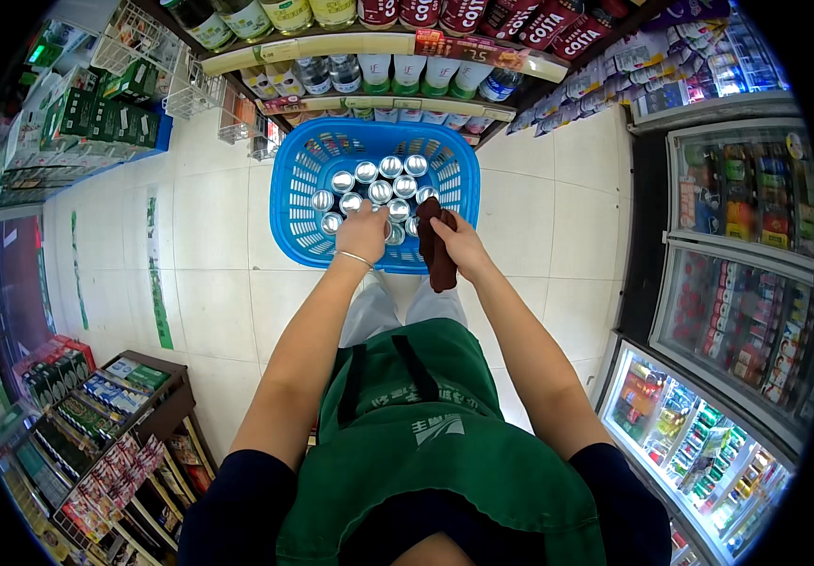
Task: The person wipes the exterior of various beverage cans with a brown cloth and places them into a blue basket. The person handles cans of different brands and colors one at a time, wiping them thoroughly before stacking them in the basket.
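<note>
A blue plastic shopping basket (281,177) with slotted walls stands before me, holding several drink cans (379,192) upright with their silver tops facing up. My left hand (363,237) reaches over the basket's near side, its fingers down among the cans. Whether it grips a can is hidden behind the fingers and the back of the hand. In my right hand (461,244) is a dark brown cloth (439,247), bunched between thumb and fingers. The cloth hangs over the near right part of the basket, covering some cans and the rim there.
Just beyond the basket rises a shelf unit (379,105) of bottled drinks. Glass-door refrigerators (739,191) line the right side. To the left are wire racks (191,85) and stacked cartons (89,124). A display stand (159,396) of packaged goods is at lower left, on a tiled floor (212,205).
</note>
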Available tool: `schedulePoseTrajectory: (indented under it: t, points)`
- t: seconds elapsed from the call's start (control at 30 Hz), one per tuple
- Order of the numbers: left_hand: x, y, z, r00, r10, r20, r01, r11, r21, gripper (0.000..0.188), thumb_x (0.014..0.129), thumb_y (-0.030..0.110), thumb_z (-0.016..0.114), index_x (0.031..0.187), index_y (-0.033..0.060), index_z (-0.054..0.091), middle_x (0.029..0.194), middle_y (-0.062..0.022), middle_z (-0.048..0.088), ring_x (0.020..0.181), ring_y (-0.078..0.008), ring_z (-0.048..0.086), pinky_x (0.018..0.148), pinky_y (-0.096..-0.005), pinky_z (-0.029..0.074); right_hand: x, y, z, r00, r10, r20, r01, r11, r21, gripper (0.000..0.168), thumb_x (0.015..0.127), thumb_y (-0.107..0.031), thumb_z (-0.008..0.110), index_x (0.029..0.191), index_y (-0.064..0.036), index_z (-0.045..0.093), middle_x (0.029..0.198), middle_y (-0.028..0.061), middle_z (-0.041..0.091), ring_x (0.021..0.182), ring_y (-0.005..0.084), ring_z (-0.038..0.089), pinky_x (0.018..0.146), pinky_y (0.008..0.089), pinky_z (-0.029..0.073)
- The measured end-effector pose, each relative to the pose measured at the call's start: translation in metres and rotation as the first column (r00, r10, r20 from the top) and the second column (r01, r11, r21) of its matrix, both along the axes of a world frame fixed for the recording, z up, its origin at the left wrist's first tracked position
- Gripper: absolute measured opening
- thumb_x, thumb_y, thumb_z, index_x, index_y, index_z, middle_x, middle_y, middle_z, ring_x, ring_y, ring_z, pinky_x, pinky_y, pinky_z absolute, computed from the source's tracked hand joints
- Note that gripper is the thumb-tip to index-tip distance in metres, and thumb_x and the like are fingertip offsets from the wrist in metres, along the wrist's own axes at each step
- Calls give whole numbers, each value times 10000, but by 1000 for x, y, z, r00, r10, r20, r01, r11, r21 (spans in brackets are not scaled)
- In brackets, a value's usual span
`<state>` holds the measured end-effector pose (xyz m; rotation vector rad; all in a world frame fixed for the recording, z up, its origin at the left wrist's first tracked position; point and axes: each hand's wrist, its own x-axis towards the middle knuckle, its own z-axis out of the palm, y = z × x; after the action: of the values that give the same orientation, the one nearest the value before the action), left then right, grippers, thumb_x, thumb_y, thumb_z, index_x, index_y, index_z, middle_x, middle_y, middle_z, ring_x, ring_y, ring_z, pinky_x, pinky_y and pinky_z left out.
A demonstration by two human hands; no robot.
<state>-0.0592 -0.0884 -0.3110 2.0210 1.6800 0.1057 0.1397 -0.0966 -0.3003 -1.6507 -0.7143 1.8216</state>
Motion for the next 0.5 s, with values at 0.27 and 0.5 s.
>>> schedulePoseTrajectory:
  t: [0.27, 0.5]
  points:
    - [3, 5, -18, 996, -60, 59, 64, 996, -67, 401, 651, 52, 678, 1034, 122, 580, 1030, -147, 532, 839, -357, 622, 680, -445, 522, 0, 1, -5, 998, 55, 16, -54, 998, -39, 510, 914, -229, 587, 1325, 19, 413, 1190, 131, 558, 1024, 215, 553, 861, 322, 466]
    - [9, 8, -5, 999, -17, 27, 22, 981, -190, 402, 683, 53, 655, 1068, 126, 567, 1085, -218, 539, 827, -391, 638, 683, -464, 522, 8, 4, -14, 998, 58, 18, -58, 998, -40, 517, 917, -228, 583, 1335, 21, 406, 1210, 143, 548, 1041, 222, 550, 877, 323, 459]
